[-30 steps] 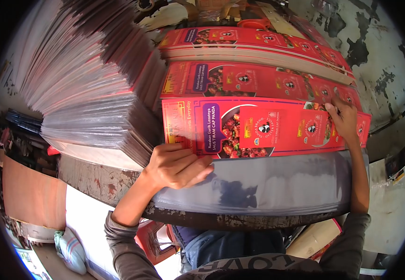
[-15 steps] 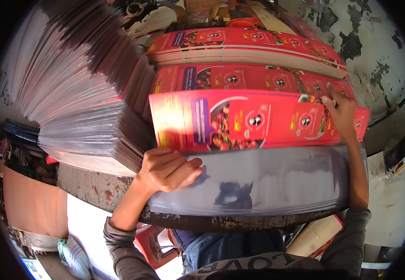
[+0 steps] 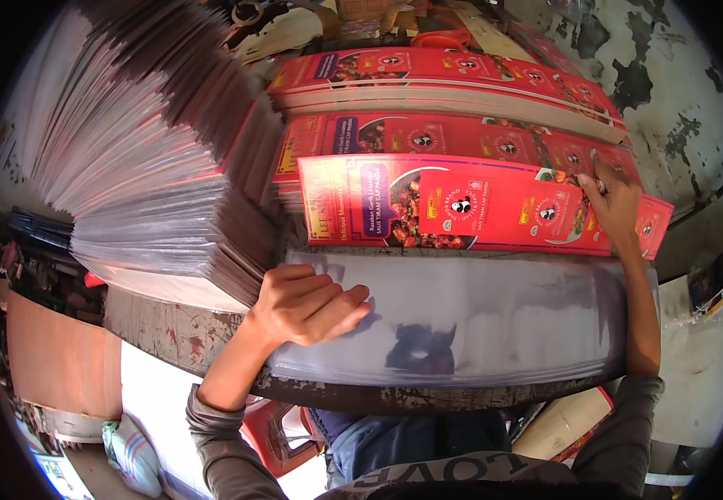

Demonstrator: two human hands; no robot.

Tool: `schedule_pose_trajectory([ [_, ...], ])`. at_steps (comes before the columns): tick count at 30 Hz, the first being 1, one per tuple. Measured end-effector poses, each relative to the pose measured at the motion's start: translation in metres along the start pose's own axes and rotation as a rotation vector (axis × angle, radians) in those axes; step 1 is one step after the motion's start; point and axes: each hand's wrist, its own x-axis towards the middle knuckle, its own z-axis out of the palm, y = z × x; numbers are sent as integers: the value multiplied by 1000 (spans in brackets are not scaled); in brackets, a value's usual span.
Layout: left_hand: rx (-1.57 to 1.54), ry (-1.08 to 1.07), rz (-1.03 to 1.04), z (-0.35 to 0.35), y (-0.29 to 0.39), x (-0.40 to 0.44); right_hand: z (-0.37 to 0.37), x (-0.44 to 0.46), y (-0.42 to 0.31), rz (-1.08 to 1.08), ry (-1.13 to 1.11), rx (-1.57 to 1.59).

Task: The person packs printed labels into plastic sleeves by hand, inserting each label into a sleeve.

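A long red printed cardboard sheet [image 3: 507,208], with food pictures and a panda logo, is held near its right end by my right hand [image 3: 615,204], whose thumb lies on its face. The sheet stands tilted behind a stack of clear plastic sleeves [image 3: 495,317] at the table's front. My left hand [image 3: 307,307] is closed, fingers curled, over the left end of the sleeves. Its thumb is hidden, and whatever it may pinch does not show. Just behind the held sheet lies a pile of matching red sheets [image 3: 453,137].
To the left rises a tall fanned pile of sleeved sheets [image 3: 153,200]. Another red stack [image 3: 461,67] lies farther back. The worn table edge [image 3: 186,337] runs along the front, with a red plastic stool [image 3: 274,433] below. A stained wall [image 3: 670,75] stands at the right.
The red sheet has shifted right and slightly away from me, so its left end has moved off from my left hand. My left hand has barely moved, and my right hand keeps its hold.
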Motion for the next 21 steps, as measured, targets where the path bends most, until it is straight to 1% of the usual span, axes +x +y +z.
schedule_pose_trajectory([
  [5,-27,-34,-1,-2,1,1,2,0,0,-13,22,-1],
  [10,-27,-31,1,-2,1,1,3,-1,4,-25,-5,1],
  [21,-32,-45,-10,-1,1,2,3,0,1,-38,8,10],
])
